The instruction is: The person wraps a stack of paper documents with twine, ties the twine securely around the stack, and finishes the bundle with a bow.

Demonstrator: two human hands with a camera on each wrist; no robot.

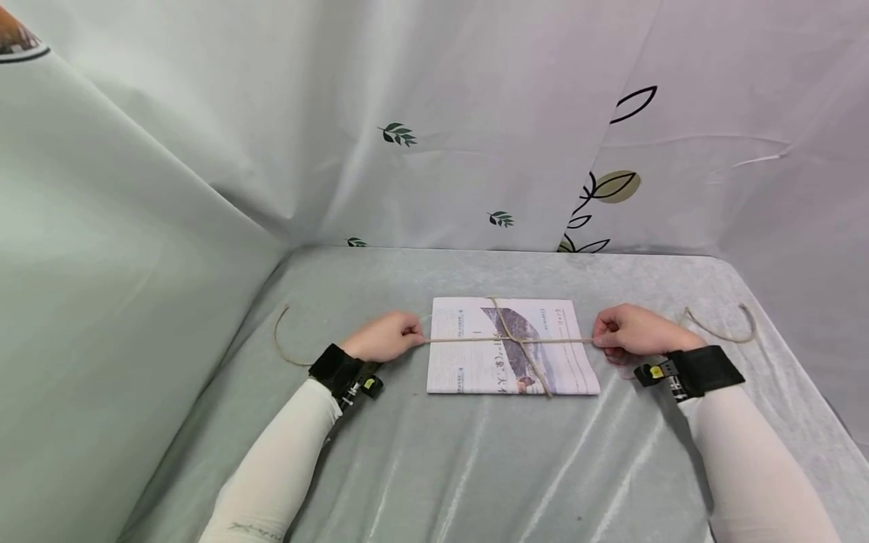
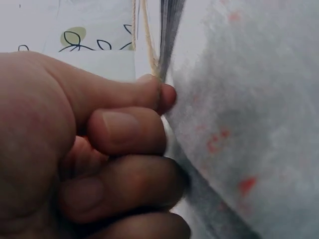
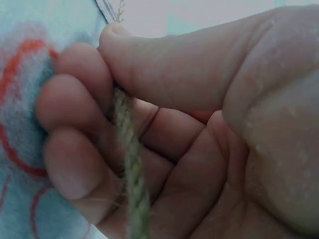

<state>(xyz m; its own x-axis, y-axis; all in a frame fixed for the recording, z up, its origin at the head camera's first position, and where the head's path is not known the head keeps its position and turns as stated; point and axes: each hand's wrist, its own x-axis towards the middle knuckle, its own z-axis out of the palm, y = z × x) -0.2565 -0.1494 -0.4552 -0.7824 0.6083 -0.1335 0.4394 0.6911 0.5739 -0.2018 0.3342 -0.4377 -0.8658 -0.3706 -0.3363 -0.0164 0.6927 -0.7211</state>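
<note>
A folded stack of newspaper (image 1: 451,369) lies flat on the table in the head view. Jute twine (image 1: 468,339) runs across it both ways, the strands meeting near the middle of the top sheet. At the stack's left edge my left hand (image 1: 383,337) pinches the twine between thumb and forefinger. My right hand (image 1: 634,330) grips it just beyond the right edge, and the stretch between both hands looks straight. In the right wrist view the twine (image 3: 132,174) passes under the thumb and down across the curled fingers. Whether a knot sits at the crossing I cannot tell.
One loose twine end curls on the table (image 1: 407,467) behind my left wrist, another beyond my right wrist. A pale, leaf-patterned curtain (image 1: 448,181) hangs along the table's back edge, and plain sheeting (image 1: 122,249) rises on the left.
</note>
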